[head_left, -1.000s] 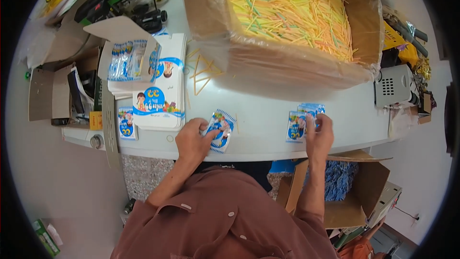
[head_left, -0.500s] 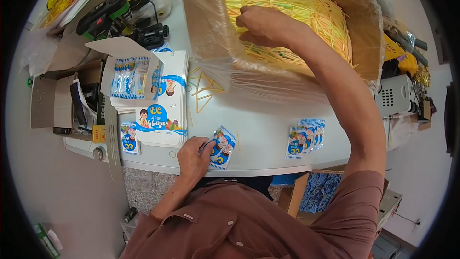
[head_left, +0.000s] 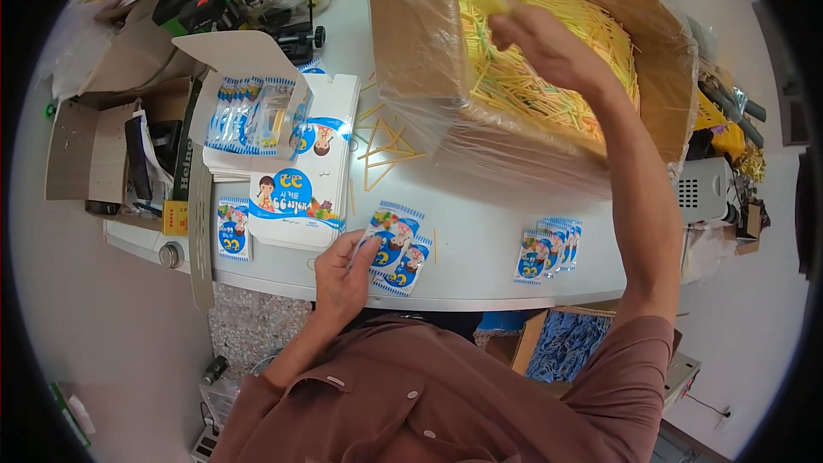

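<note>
Closest to me is the worker's brown button-up shirt (head_left: 411,394), and beyond its right side, below table level, a cardboard carton (head_left: 530,343) of blue material. At the near edge of the white table (head_left: 480,279), the left hand (head_left: 339,281) has its thumb pressed over two overlapping blue-and-white sachets (head_left: 391,233), pinching them at their left side; one thin stick (head_left: 435,246) lies just beside them. Well off to the right rests a fanned group of matching sachets (head_left: 536,255), and over to the left, a single sachet (head_left: 233,229). Behind that sit a stack of flat printed cartons (head_left: 296,206) and an open white display box (head_left: 201,81) with a row of sachets inside. Loose yellow sticks (head_left: 390,153) lie crisscrossed to their right. Farther back, the right hand (head_left: 544,41) is over the heap of yellow, orange and green sticks (head_left: 591,30) inside a large plastic-lined cardboard box (head_left: 416,30), its fingers closed on a pale-yellow bundle (head_left: 490,3), too blurred to count.
</note>
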